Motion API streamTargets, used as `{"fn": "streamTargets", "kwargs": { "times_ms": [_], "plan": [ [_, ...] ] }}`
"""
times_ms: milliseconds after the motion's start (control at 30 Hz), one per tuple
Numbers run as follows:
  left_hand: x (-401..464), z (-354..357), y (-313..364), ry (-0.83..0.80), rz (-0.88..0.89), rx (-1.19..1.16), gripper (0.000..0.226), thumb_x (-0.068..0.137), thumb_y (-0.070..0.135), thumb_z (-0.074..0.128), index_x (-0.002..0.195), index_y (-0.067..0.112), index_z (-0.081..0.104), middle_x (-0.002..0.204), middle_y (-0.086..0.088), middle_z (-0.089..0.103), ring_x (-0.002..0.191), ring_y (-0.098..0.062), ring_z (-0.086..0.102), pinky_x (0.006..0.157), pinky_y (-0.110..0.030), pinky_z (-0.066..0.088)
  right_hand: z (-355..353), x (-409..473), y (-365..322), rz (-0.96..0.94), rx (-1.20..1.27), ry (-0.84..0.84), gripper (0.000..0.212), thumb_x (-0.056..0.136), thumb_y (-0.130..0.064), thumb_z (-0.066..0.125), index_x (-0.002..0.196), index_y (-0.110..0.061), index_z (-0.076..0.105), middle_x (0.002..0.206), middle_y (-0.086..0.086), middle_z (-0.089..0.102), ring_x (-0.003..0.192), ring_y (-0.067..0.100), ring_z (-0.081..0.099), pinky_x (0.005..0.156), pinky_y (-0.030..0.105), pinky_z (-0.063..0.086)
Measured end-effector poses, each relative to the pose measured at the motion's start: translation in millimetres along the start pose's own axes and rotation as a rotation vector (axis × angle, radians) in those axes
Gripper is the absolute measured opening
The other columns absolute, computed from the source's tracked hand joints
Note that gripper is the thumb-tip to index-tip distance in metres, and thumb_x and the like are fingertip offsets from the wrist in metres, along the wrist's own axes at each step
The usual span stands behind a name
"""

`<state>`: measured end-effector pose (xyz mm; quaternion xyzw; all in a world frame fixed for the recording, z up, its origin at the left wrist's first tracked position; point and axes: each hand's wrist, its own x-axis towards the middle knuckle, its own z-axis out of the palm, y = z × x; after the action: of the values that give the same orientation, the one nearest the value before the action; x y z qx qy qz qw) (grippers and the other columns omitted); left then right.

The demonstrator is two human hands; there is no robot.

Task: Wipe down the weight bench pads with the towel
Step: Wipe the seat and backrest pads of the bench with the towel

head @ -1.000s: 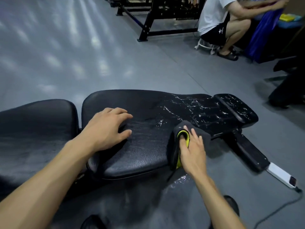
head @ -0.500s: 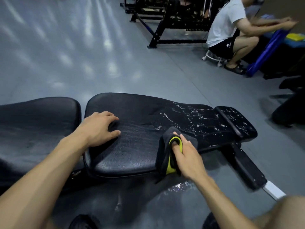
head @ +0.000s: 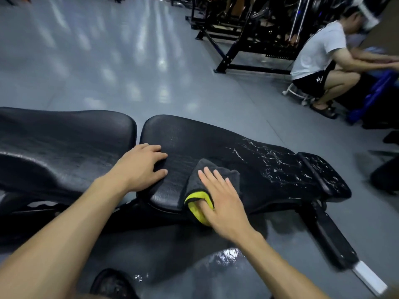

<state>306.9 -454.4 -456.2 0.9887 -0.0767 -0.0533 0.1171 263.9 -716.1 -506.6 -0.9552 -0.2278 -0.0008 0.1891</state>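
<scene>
A black weight bench lies across the view with two pads: a left pad point(head: 54, 143) and a longer right pad point(head: 194, 139) whose far right part is flecked with white foam or water streaks. My right hand point(head: 222, 201) presses flat on a dark grey towel with a yellow underside point(head: 207, 175) at the near edge of the right pad, thumb tucked under the yellow fold. My left hand point(head: 140, 167) rests palm down on the left end of the right pad, fingers spread, holding nothing. A small end pad point(head: 323, 173) sits at the bench's right end.
The grey floor has a wet patch point(head: 226, 257) under the bench. The bench's black foot with a white tip point(head: 367, 277) sticks out at lower right. A person in a white shirt point(head: 319, 61) crouches at the back right beside black gym racks point(head: 248, 39). My shoe point(head: 112, 285) shows below.
My right hand has slid the towel left along the near edge and flattened its fingers on top of it. The left hand has stayed at the pad's left end. The view has tilted upward.
</scene>
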Motion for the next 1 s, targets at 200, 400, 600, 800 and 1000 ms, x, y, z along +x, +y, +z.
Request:
{"fn": "streamTargets", "kwargs": {
  "times_ms": [200,400,600,800,1000],
  "plan": [
    [3,-4,-4,0.016,0.045,0.013,0.055,0.096,0.053,0.055,0.147,0.032,0.05,0.161,0.004,0.037,0.15,-0.025,0.027,0.122,-0.037,0.022,-9,101,55,0.423,-0.021,0.051,0.067,0.102,-0.057,0.032,0.161,-0.026,0.022,0.17,0.0,0.014,0.156,0.025,0.009,0.126,0.048,0.007],
    [36,-2,-3,0.036,0.117,0.076,0.048,0.098,0.045,0.052,0.144,0.031,0.053,0.158,0.006,0.042,0.15,-0.025,0.029,0.122,-0.04,0.024,3,45,-2,0.009,0.042,0.022,0.078,0.092,-0.071,0.029,0.16,-0.037,0.016,0.169,-0.015,0.004,0.156,0.008,-0.005,0.126,0.033,-0.002],
    [65,3,2,0.021,0.113,0.06,0.047,0.1,0.045,0.048,0.146,0.034,0.05,0.158,0.011,0.04,0.152,-0.02,0.026,0.122,-0.045,0.024,-10,135,103,0.145,0.017,0.022,0.077,0.091,-0.066,0.041,0.16,-0.035,0.023,0.168,-0.009,0.011,0.157,0.017,0.007,0.126,0.043,0.006],
    [79,7,11,0.039,0.146,0.068,0.044,0.099,0.043,0.048,0.142,0.035,0.056,0.155,0.013,0.045,0.15,-0.021,0.031,0.122,-0.047,0.025,-1,116,78,0.026,0.088,0.055,0.068,0.094,-0.047,0.05,0.158,-0.039,0.026,0.168,-0.011,0.013,0.157,0.013,0.005,0.127,0.039,0.002],
    [97,14,17,0.01,0.151,0.053,0.051,0.094,0.05,0.036,0.139,0.038,0.058,0.152,0.016,0.048,0.147,-0.017,0.036,0.121,-0.042,0.029,-10,107,109,-0.174,0.14,-0.025,0.073,0.088,-0.032,0.053,0.156,-0.039,0.029,0.167,-0.013,0.018,0.156,0.011,0.009,0.127,0.037,0.003]
  ]
}}
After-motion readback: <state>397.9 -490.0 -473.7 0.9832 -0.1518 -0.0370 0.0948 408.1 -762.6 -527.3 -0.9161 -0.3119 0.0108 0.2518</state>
